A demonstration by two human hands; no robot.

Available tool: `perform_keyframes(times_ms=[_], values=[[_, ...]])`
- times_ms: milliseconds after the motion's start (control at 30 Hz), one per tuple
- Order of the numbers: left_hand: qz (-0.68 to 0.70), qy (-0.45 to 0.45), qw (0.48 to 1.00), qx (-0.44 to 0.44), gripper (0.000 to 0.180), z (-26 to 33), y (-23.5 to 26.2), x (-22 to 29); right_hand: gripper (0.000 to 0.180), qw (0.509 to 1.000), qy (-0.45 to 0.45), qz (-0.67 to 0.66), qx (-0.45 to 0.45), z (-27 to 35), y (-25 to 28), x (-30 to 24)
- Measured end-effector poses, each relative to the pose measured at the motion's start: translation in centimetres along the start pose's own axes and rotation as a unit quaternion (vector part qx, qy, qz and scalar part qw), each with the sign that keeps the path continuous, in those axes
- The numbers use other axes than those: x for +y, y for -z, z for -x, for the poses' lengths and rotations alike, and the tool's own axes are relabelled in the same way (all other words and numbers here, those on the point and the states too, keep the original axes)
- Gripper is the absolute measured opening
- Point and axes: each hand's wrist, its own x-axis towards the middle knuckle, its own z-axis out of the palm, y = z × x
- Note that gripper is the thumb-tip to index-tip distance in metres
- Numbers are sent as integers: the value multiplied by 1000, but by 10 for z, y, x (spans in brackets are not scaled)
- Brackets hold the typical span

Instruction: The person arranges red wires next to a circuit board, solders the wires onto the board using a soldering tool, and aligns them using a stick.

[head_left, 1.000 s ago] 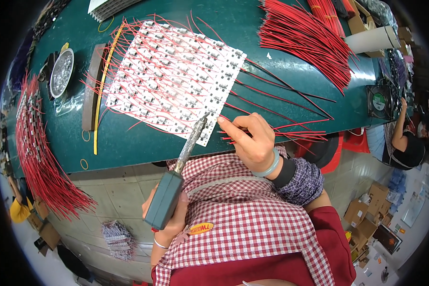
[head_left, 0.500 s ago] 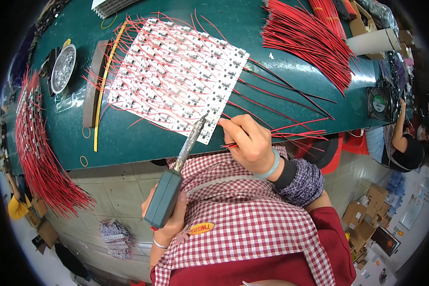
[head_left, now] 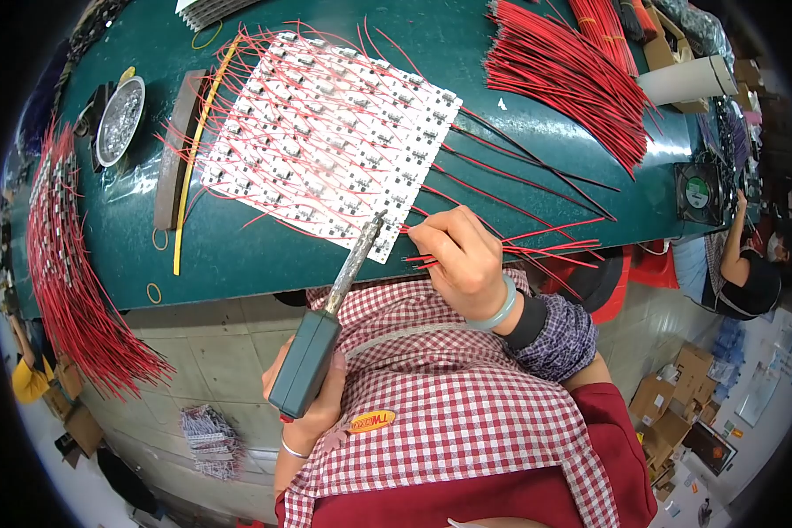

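Soldering iron point(head_left: 334, 308) sitting in left hand point(head_left: 312, 400), fingers wrapped tight round the teal grip, tip angling up-right twd the near right corner of the white LED board panel point(head_left: 334, 141). Tip hovering at or on the near edge of the panel, can't tell which from up here.

Right hand point(head_left: 466, 260) pinching a thin red wire point(head_left: 546, 246) btwn thumb and forefinger, other fingers curled in, wire end pointing left at the same corner, rest trailing off right over the green mat point(head_left: 466, 53).

For doing this bit well, imo: keeping the wire end flat on the pad before the tip goes on, touching tip to pad + wire together, holding the pinch well back from the heat, not dragging the wire while the joint is setting. Bracing the right wrist on the bench edge prob helping w/ shake. Watching the loose red leads already fanning off the panel so the hot barrel isn't brushing them.

Hard to make out: exact pad being worked, too tiny. Stripped end of the wire hidden by fingertips. Solder supply not visible anywhere obvious. Round metal tin point(head_left: 119, 119) far left, contents unclear. Big bundles of red wires point(head_left: 572, 79) far right partly cut off by the frame, another bunch at the left edge bent by the lens.
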Motion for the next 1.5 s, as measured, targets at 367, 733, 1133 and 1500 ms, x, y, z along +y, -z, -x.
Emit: perform_keyframes(times_ms=[367,733,1133,1500], values=[[17,-4,1000,17,22,2,-1,-2,39,999,29,17,29,0,0,0],[18,3,1000,7,22,6,0,-6,29,999,8,25,-21,2,1,-4],[-1,4,1000,-16,21,5,1,-3,26,998,19,49,-19,0,3,-3],[-31,-6,999,-43,22,-3,4,8,27,998,37,48,-5,3,1,-4]])
